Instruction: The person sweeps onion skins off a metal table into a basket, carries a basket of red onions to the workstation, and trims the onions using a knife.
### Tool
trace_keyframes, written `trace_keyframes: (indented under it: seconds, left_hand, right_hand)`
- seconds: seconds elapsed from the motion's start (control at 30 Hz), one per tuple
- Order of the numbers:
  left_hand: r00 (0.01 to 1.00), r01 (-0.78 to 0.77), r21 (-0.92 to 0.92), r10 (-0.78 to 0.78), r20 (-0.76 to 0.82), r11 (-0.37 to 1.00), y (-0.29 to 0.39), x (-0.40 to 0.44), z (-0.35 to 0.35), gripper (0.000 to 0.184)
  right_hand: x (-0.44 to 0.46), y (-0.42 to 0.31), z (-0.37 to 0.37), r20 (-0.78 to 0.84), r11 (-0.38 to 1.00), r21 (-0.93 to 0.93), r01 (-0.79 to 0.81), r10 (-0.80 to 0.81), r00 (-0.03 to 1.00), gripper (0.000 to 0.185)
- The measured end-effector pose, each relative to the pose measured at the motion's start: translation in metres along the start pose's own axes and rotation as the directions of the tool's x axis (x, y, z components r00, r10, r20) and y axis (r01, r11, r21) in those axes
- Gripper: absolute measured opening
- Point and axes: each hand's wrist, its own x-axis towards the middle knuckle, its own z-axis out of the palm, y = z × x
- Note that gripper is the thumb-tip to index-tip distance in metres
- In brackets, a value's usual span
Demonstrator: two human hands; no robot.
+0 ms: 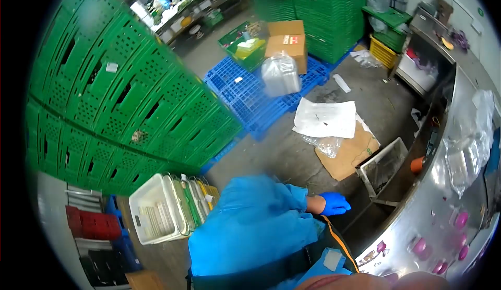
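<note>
My left hand [334, 204], in a blue glove, hangs at the end of a wide blue sleeve [250, 222]. Its fingers look loosely extended and nothing shows in them. The hand is beside the steel table, apart from it. On the table's metal top [407, 227] lie several peeled red onions [419, 246], with wet bits of skin around them. A dark apron with an orange strap [338, 242] shows below the hand. My right hand is out of view.
Green crates [115, 86] are stacked high at left. A blue pallet [229, 89] bears a cardboard box [286, 42] and a plastic-wrapped bundle [281, 75]. Flattened cardboard [347, 157] and white sheeting [326, 117] lie on the floor near a grey bin [385, 167]. White baskets [154, 211] stand at lower left.
</note>
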Motion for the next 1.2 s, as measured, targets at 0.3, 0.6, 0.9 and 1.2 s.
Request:
trace_keyframes:
  seconds: [0.3,0.6,0.9,1.2]
  left_hand:
    - [0.984,0.075,-0.096,-0.057,0.17,0.993,-0.003,0.04,0.01,0.03]
    - [0.72,0.142,0.012,-0.112,0.685,0.99,0.048,0.143,0.024,0.026]
    - [0.668,-0.076,-0.369,0.322,0.671,0.926,0.125,0.212,0.09,0.027]
    - [0.473,-0.418,-0.68,0.784,0.402,0.602,0.216,0.202,0.205,0.024]
  right_hand:
    - [0.008,0.014,0.002,-0.095,0.993,0.114,0.003,0.008,0.995,0.042]
    - [-0.04,0.001,-0.027,-0.163,0.986,-0.054,-0.159,0.149,0.975,0.019]
    - [-0.133,-0.021,-0.049,-0.435,0.972,0.089,-0.216,0.234,0.87,0.019]
    - [-0.229,-0.009,-0.04,-0.415,0.777,0.342,-0.529,0.63,0.657,0.025]
